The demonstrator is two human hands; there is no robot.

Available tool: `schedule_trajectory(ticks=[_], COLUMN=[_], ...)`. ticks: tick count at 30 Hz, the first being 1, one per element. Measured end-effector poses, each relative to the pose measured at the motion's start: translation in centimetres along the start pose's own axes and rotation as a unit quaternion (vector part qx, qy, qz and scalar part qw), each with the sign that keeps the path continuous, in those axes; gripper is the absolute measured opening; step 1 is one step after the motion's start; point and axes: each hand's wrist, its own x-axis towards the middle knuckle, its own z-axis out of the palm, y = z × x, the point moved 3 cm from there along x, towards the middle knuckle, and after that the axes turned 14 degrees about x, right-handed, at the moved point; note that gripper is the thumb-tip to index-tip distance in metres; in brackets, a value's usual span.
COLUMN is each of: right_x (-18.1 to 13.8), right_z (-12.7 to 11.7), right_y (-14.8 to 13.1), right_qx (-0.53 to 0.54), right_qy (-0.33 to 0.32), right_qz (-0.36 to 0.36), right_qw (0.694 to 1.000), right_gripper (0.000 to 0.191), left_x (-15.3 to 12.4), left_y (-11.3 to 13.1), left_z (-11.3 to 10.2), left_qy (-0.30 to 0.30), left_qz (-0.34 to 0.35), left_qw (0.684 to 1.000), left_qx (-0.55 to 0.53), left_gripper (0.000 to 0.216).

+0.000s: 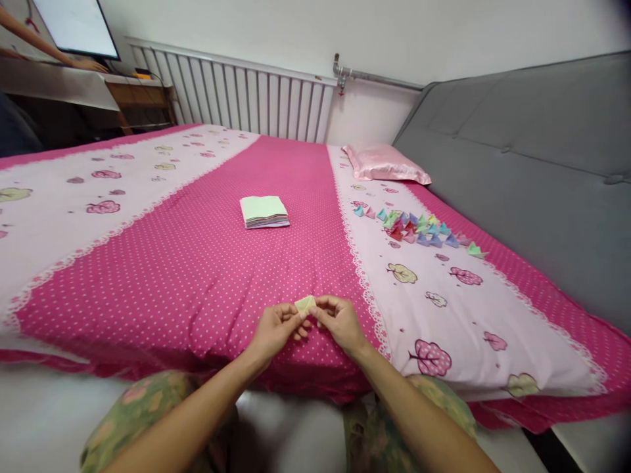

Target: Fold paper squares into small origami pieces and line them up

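1. The left hand (276, 328) and right hand (342, 323) both pinch the little yellow paper (305, 305);
2. it is nearer than the paper stack (264, 210), a bit to the right;
3. small folded papers (436, 241) sit right of the stack;
4. the pink pillow (387, 163) lies behind and right of it.

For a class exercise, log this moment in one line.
left hand: holds folded paper; right hand: holds same paper; paper stack: on bed

Shows no readable text, label, brand, number or sign, whether on the pale screen (77, 26) at upper left, the stack of paper (265, 209), the small yellow paper (305, 304) or the patterned bedspread (207, 263).
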Motion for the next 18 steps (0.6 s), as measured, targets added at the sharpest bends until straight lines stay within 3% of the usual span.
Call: schedule_trajectory(ticks=[14,18], right_x=[-0.13,-0.15], right_z=[0.18,0.13], right_y=[-0.35,-0.48], right_qx=[-0.022,-0.06], right_qy=[0.0,0.008], right_qz=[-0.009,-0.031], right_qw=[1.0,0.998], right_gripper=[0.021,0.022], left_x=[-0.01,0.3], left_y=[-0.13,-0.36], left_z=[0.11,-0.37], left_qy=[-0.01,0.02], left_qz=[0.012,0.084], left_qw=[0.999,0.985], left_qx=[0.041,0.15], left_gripper=[0.028,0.027])
